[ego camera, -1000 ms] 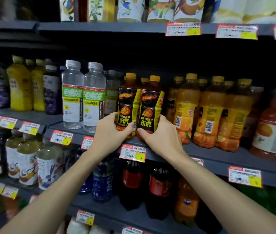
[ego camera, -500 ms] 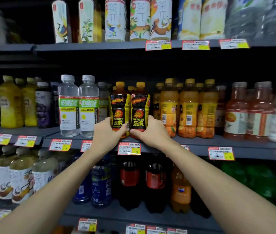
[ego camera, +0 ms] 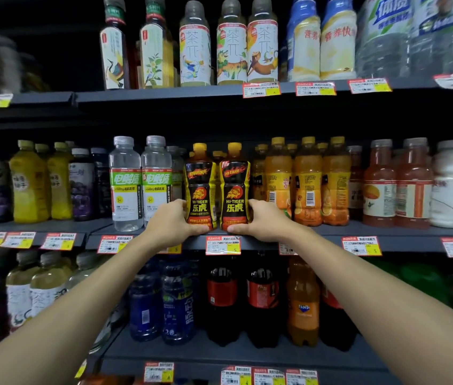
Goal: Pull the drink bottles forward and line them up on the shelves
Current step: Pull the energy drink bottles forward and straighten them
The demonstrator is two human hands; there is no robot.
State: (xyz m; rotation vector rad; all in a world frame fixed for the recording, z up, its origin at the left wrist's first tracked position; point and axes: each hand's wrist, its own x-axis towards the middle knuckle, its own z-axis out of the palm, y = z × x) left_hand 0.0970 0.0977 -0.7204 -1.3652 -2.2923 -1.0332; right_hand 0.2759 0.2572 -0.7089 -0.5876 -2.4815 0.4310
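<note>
While we face a dim store rack, its grey middle shelf (ego camera: pixel 322 232) runs across at hand height, with price tags (ego camera: pixel 223 245) clipped along the front lip. Two black-and-yellow Hi-Tiger drinks stand upright at that lip, side by side and touching: the left bottle (ego camera: pixel 199 190) and the right bottle (ego camera: pixel 235 190). Our left hand (ego camera: pixel 171 222) grips the left bottle low on its outer side, and our right hand (ego camera: pixel 261 222) grips the right bottle the same way, thumbs at the bases. Water bottles (ego camera: pixel 125 184) stand just left of the pair, orange drinks (ego camera: pixel 307 184) just right. On the top shelf (ego camera: pixel 164 92) are tea bottles (ego camera: pixel 231 51); below hang cola bottles (ego camera: pixel 221 295) and a Fanta bottle (ego camera: pixel 303 307).

Yellow caps (ego camera: pixel 218 154) peek out behind the pair, their bottles hidden. Our fingers behind the two bottles are out of sight. Toward the left and right edges everything blurs, so we cannot read those labels, and some tea bottles lose their caps to the upper edge.
</note>
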